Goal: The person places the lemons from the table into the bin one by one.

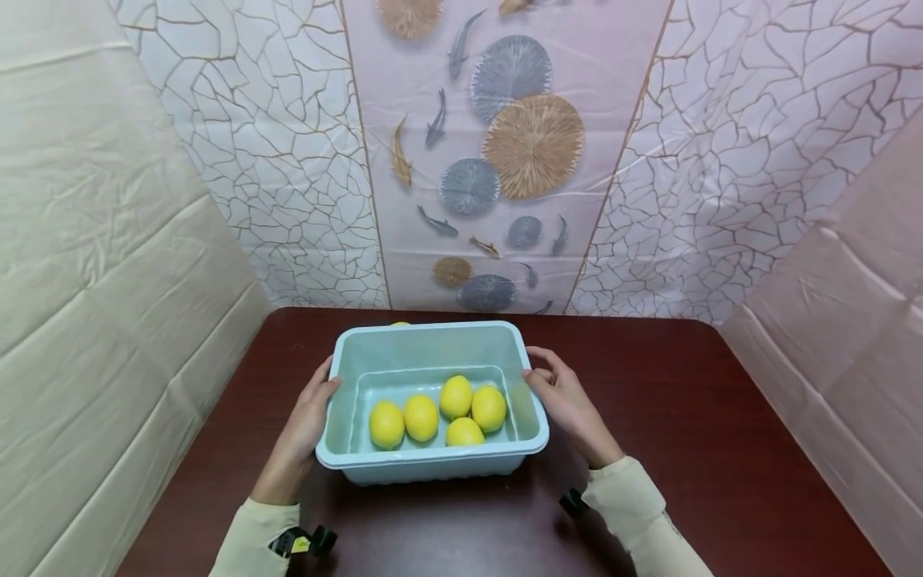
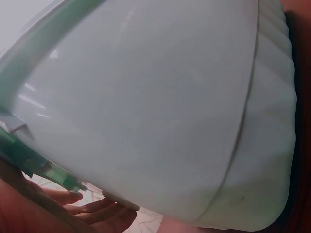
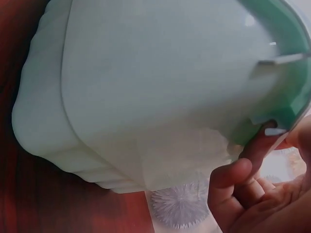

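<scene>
A light blue plastic tub [image 1: 438, 465] is held between both hands over the dark table, one hand at each end. Several yellow lemons [image 1: 421, 417] lie on its floor, toward the front and right. My left hand [image 1: 306, 421] grips the left rim, thumb over the top and fingers below it on the outside. At the opposite end, my right hand [image 1: 570, 401] grips the right rim, its fingers [image 3: 231, 174] curled under the lip. Both wrist views are mostly filled by the tub's smooth outer wall [image 2: 155, 97].
Behind the tub's back rim a bit of something yellow [image 1: 400, 324] peeks out. The dark red-brown table [image 1: 685, 425] extends to both sides. A patterned cloth wall [image 1: 476, 256] stands at its far edge, with pale cloth walls left and right.
</scene>
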{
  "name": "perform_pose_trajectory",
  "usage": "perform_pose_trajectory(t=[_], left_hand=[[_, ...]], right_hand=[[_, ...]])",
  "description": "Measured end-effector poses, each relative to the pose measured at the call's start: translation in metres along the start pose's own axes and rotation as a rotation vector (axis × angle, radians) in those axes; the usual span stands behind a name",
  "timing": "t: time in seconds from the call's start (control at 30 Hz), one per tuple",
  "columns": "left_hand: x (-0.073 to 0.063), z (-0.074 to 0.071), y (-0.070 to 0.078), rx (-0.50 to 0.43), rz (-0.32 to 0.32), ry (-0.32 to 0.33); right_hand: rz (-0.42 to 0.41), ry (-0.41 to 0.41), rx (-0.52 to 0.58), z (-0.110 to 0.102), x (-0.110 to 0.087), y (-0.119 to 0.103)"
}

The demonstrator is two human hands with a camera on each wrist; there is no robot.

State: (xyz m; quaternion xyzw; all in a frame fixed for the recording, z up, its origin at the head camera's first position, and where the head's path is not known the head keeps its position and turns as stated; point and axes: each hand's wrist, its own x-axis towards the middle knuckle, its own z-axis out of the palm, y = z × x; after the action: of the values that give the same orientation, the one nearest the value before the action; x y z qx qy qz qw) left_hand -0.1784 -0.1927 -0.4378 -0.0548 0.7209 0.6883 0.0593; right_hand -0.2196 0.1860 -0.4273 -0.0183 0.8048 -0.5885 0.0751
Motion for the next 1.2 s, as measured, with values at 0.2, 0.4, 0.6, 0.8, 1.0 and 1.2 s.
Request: perform_pose_trajectory(t=[0.2,0.4,0.6,0.8,1.0,1.2], left_hand=[[0.003,0.010,-0.002,-0.009,0.007,-0.026],[0.004,0.017,-0.005,-0.004,0.004,-0.022],[0.007,0.023,-0.006,-0.017,0.012,-0.018],[0.008,0.029,-0.004,-0.023,0.025,-0.033],[0.014,0.036,-0.001,-0.012,0.031,-0.033],[0.018,0.045,0.000,-0.018,0.017,-0.034]], right_hand=[[0.019,0.013,-0.023,-0.011,-0.004,0.006],[-0.035,0.012,-0.173,-0.025,0.000,0.007],[-0.087,0.017,-0.202,-0.038,0.003,0.003],[-0.095,0.018,-0.266,-0.039,0.001,0.002],[-0.131,0.030,-0.290,-0.040,-0.001,0.005],[-0.092,0.045,-0.279,-0.045,-0.003,0.007]])
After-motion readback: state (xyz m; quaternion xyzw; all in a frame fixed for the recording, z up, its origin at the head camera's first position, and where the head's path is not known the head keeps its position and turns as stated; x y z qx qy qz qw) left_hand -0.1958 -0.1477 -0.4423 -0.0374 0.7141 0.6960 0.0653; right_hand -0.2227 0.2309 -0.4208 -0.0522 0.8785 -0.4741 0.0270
